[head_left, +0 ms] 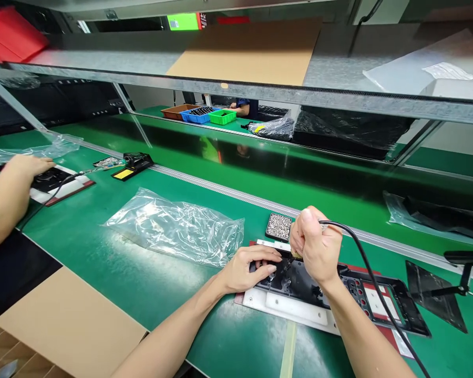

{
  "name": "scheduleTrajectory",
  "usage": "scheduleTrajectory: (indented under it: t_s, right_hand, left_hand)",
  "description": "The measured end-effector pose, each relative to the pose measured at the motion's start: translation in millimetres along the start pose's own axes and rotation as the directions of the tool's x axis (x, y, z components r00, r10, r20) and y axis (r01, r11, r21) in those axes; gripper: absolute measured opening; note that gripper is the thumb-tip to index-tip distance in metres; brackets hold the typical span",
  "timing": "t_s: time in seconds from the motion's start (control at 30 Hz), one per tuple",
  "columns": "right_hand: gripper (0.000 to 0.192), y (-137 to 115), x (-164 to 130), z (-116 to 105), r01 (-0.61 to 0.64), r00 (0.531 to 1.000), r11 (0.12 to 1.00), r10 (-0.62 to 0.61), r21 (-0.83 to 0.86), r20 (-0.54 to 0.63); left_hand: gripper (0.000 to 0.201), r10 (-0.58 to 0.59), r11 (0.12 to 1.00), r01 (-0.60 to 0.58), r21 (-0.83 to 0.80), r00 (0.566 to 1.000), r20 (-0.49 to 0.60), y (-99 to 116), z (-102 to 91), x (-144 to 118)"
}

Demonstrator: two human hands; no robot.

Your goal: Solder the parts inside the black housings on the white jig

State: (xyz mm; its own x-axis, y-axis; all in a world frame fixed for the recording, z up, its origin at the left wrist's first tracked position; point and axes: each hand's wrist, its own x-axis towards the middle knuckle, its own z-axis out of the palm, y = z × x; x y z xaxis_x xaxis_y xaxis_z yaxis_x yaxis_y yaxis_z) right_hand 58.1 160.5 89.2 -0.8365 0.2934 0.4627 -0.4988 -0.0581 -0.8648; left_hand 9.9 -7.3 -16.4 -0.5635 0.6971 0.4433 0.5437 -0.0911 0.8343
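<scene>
A long black plastic housing point(301, 281) lies on a white and dark red fixture point(295, 307). My left hand point(248, 270) rests on the housing's left end, thumb and fingers stretched out and apart. My right hand point(317, 244) is a fist around a corded soldering iron, its black cable point(358, 247) running from the top of the fist down to the right. The handle is mostly hidden by my fingers, and the tip points down at the housing near my left fingertips. Behind the housing sits a small black tray point(279, 227) filled with tiny metal pieces.
A clear plastic bag point(177, 226) lies left of the fixture. An iron holder point(463, 273) stands on the right. Another person's arm point(11, 194) works at the far left, near a stand with yellow sponge point(132, 165). A metal shelf point(228, 89) spans above the bench.
</scene>
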Motion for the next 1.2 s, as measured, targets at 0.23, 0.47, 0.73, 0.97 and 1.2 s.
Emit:
scheduleTrajectory:
  t_s: [0.23, 0.47, 0.73, 0.97, 1.2]
  right_hand:
    - [0.052, -6.1, 2.1, -3.5, 0.006, 0.999, 1.000, -0.007, -0.022, -0.042]
    - [0.054, -10.8, 3.9, -4.5, -0.049, 0.999, 0.998, 0.049, -0.031, -0.018]
    - [0.054, -9.6, 2.9, -0.7, -0.001, 0.999, 1.000, 0.001, -0.005, -0.054]
    - [0.051, -6.9, 2.1, -1.1, 0.008, 0.998, 1.000, -0.007, 0.007, -0.067]
    - [0.051, -6.6, 2.3, -0.7, 0.004, 0.998, 1.000, -0.002, 0.027, -0.062]
  left_hand:
    - [0.023, 0.022, 1.000, -0.022, -0.004, 1.000, -0.013, -1.2, 1.0, 0.7]
    - [0.022, 0.039, 0.999, -0.039, -0.009, 0.999, -0.013, -1.7, 1.8, 0.2]
    - [0.022, 0.026, 1.000, -0.027, -0.013, 0.999, -0.019, 2.2, 1.4, 2.3]
    - [0.022, 0.024, 1.000, -0.024, -0.013, 1.000, -0.018, 2.2, 1.3, 1.7]
    - [0.022, 0.024, 1.000, -0.024, -0.002, 1.000, -0.011, 1.0, 1.0, 1.2]
